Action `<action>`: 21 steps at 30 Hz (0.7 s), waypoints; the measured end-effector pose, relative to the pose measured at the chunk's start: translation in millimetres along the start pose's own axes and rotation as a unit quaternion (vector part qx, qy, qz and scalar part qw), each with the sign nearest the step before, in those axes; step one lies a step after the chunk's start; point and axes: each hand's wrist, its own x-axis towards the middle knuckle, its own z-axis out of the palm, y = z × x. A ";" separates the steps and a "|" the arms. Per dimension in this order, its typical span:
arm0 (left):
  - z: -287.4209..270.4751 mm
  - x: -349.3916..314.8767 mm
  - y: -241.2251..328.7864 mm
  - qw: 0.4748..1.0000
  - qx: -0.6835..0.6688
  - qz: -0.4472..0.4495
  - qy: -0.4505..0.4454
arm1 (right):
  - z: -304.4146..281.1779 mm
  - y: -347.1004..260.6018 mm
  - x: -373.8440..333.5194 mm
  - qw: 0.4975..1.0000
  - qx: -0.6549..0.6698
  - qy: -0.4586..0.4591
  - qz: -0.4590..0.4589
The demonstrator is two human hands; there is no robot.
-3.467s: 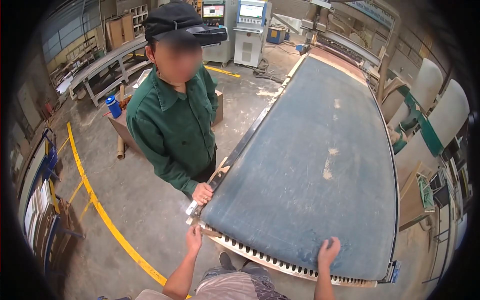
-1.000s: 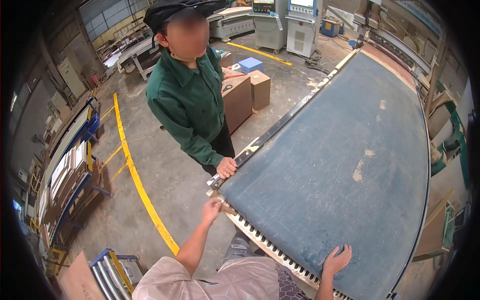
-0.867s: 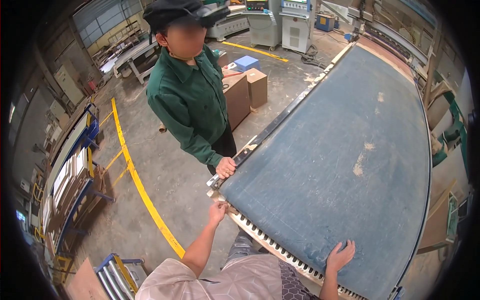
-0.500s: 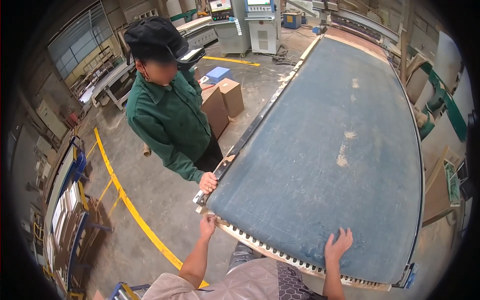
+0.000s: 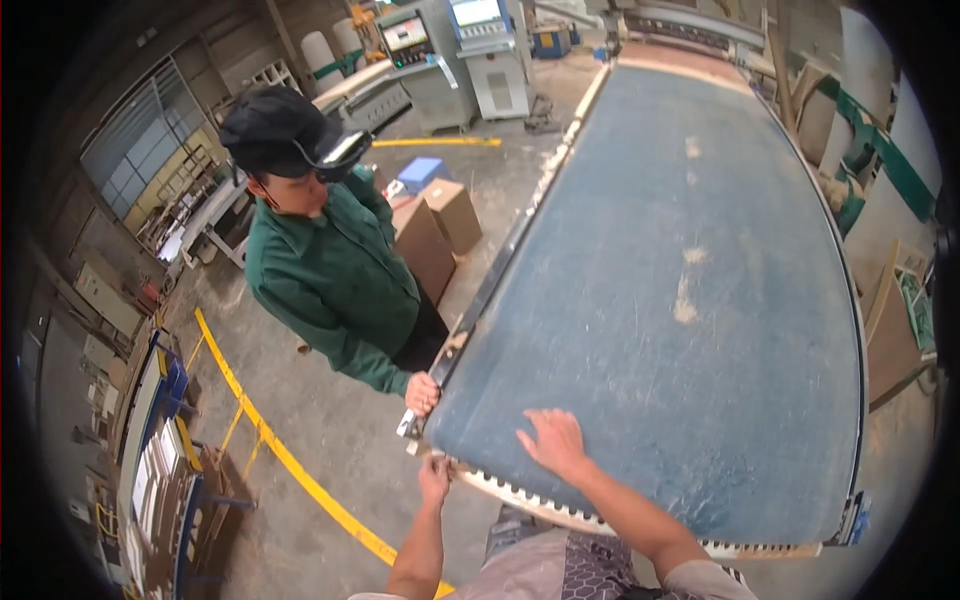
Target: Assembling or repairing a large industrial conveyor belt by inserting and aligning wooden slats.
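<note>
A long table with a blue-grey conveyor belt [image 5: 600,330] stretches away in front of me. My right hand [image 5: 556,440] lies on the belt's near left part with its fingers spread and nothing in it. My left hand [image 5: 434,478] is closed at the near left corner, on the pale notched edge strip [image 5: 510,494] along the belt's front end. Its fingertips are partly hidden there. Just beyond it, a co-worker's hand [image 5: 422,393] rests on the dark side rail [image 5: 478,312]. Patches of pale dust [image 5: 686,300] and a scuffed, wrinkled area [image 5: 700,488] mark the belt.
A co-worker in a green jacket [image 5: 335,280] and dark cap stands at the table's left side. Behind are cardboard boxes [image 5: 455,215] and control cabinets [image 5: 497,75]. A yellow floor line [image 5: 290,470] curves at left, beside a rack of panels [image 5: 160,470]. Boards lean at right.
My right hand has moved left across the belt, from the scuffed area towards the near left corner. My left hand stays at the corner. The view has shifted slightly.
</note>
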 end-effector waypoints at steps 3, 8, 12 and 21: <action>10.4 -1.2 -1.0 1.000 -0.015 0.013 0.010 | -26.7 16.1 -32.2 0.999 0.011 0.045 0.020; 5.5 2.6 -6.5 1.000 -0.028 0.003 -0.006 | -82.7 76.8 -97.5 0.987 -0.025 0.137 0.074; 4.7 4.1 -8.2 1.000 -0.030 0.003 -0.001 | -103.8 129.8 -168.9 0.954 -0.092 0.208 0.195; 4.1 8.8 -14.6 1.000 -0.017 -0.024 -0.004 | -106.2 139.0 -206.8 0.937 -0.143 0.194 0.252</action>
